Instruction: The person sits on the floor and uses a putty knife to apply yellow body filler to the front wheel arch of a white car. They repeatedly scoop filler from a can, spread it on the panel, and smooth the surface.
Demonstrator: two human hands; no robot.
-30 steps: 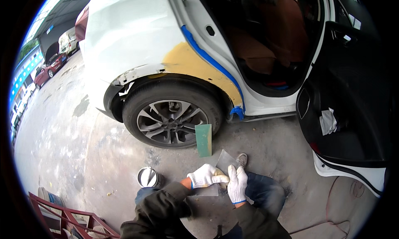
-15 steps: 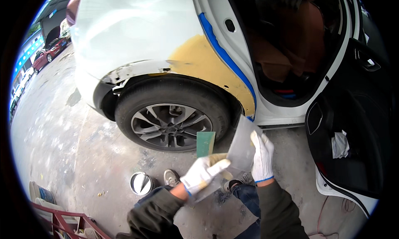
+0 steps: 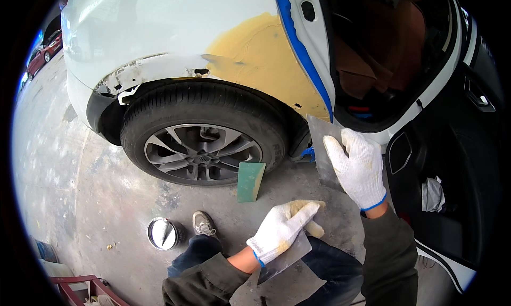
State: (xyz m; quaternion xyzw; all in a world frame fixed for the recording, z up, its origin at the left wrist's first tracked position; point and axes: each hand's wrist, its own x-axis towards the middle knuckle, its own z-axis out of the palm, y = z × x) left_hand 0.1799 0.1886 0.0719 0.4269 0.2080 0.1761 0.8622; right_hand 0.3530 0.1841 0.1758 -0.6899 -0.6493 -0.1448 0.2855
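Observation:
My right hand [image 3: 359,165], in a white knit glove, grips a flat grey spreader [image 3: 321,154]. Its upper edge is at the lower tip of the yellow filler [image 3: 261,66] on the white car's rear fender [image 3: 143,32]. Lower down, my gloved left hand [image 3: 285,229] is closed on a second grey spreader [image 3: 287,259]; part of this sheet lies hidden under the hand. Yellowish smears mark the left glove's fingers. A green plate [image 3: 250,182] stands against the tyre [image 3: 271,141], apart from both hands.
Blue masking [image 3: 301,50] runs along the door opening. The open rear door [image 3: 447,162] is close on my right, with a crumpled cloth [image 3: 433,194] in its pocket. An open can [image 3: 163,233] stands by my shoe [image 3: 204,223]. A red frame [image 3: 85,290] is at lower left.
My hands have moved apart: the right one with its spreader up and right toward the filler's lower tip, the left one slightly down and right. The view has shifted closer to the fender.

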